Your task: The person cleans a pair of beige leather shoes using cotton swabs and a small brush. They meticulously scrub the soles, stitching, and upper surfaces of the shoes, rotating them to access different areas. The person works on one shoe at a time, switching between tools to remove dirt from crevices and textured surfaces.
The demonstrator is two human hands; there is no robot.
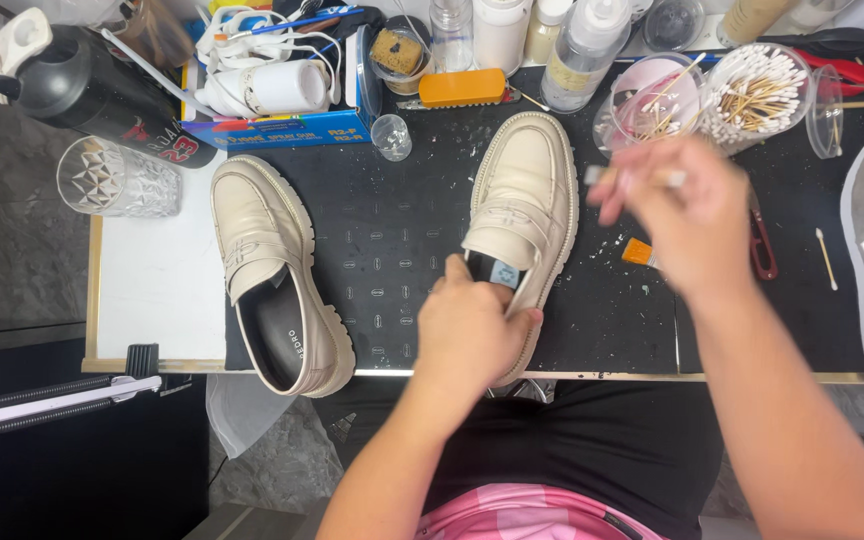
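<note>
Plastic cup [755, 92] of cotton swabs, left hand [467, 335] on loafer [522, 215]

Smooth cream leather on a matt black mat

Both loafers [522, 200] [272, 270] showed soft-sheened leather with ribbed rubbery soles; the mat [392, 250] looked dull and paint-flecked; the cut-pattern tumbler [117, 180] was clear glass.

A second cream leather loafer [277, 275] lies on the black cutting mat [392, 250]; a cut-glass tumbler [117, 178] stands left; a clear tub of cotton swabs [755, 92] stands behind; an orange brush [462, 87] lies nearby.

L hand [467, 335] curled gripping, R hand [687, 215] raised, blurred
</note>
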